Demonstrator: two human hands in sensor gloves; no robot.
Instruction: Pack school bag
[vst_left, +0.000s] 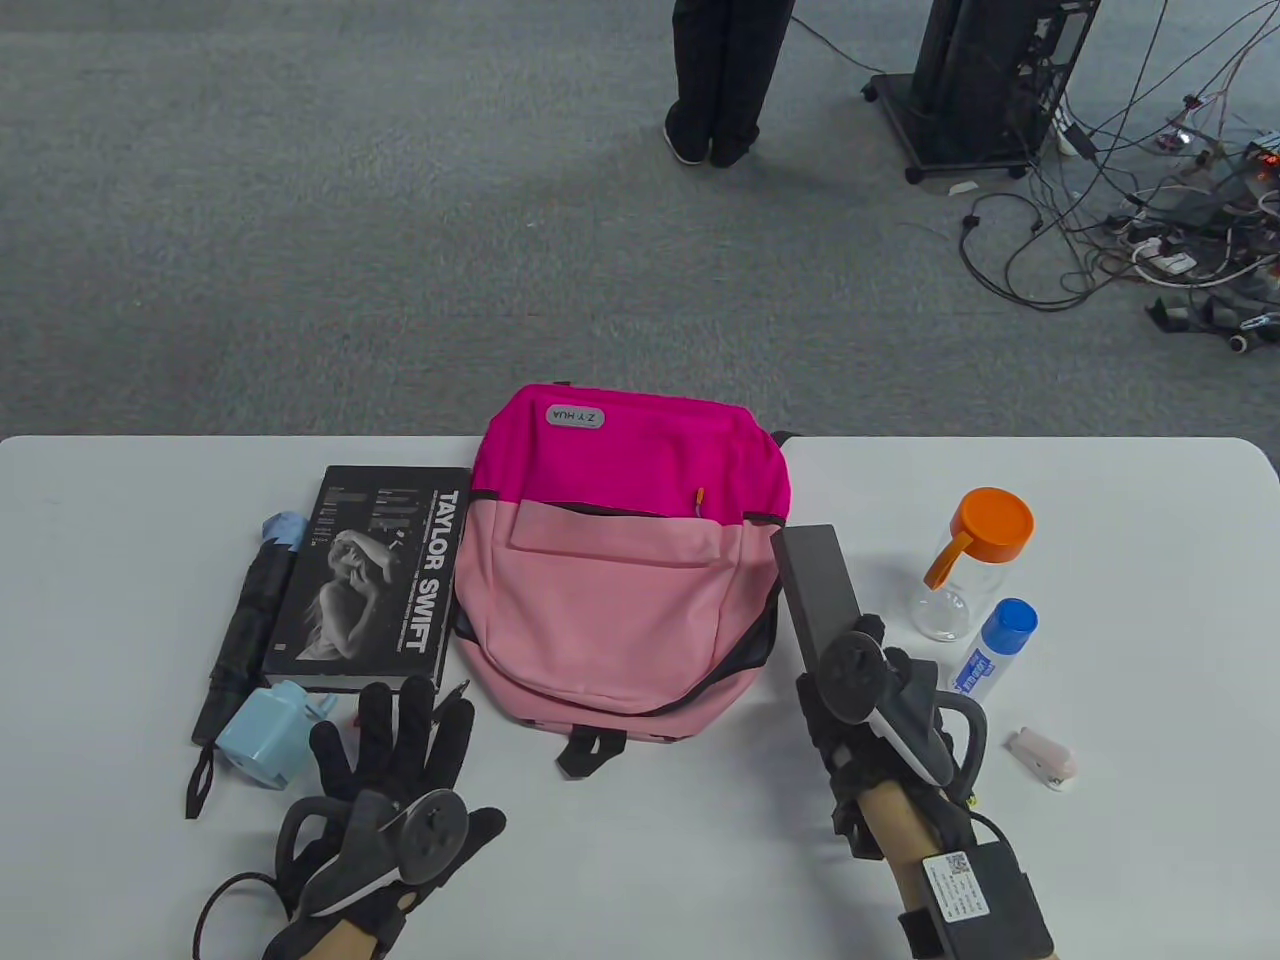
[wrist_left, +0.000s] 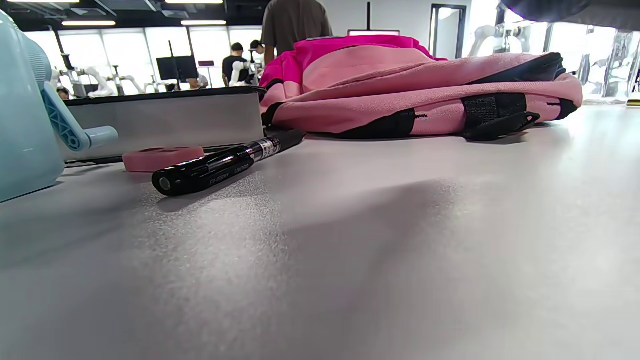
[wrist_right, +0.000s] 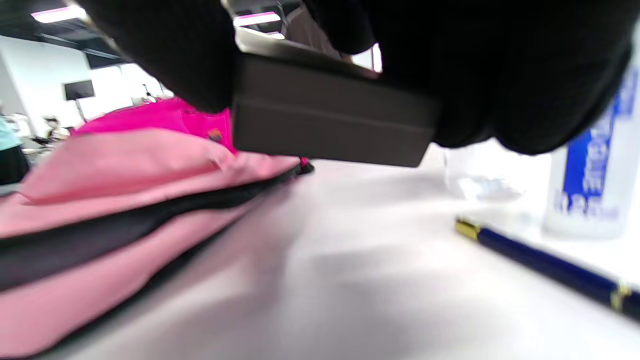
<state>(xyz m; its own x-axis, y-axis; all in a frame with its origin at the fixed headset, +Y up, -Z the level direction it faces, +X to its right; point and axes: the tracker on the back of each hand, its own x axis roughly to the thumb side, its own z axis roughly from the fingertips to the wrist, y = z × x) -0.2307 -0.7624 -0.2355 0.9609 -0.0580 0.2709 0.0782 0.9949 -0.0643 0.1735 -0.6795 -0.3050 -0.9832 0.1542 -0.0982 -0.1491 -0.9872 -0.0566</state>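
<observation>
Dark grey case (vst_left: 815, 585) held lifted in right hand (vst_left: 865, 690), fingers wrapped round its near end, long axis pointing away, just right of pink backpack (vst_left: 625, 560). Backpack lies left of grip. Left hand (vst_left: 400, 790) flat, idle.

Pink backpack (vst_left: 625, 560) flat mid-table, zipped; dark grey box (vst_left: 815, 585) raised beside its right edge.

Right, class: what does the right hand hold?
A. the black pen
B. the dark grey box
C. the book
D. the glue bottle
B: the right hand grips the dark grey box beside the backpack, lifted off the table in the right wrist view; the other three lie untouched.
</observation>
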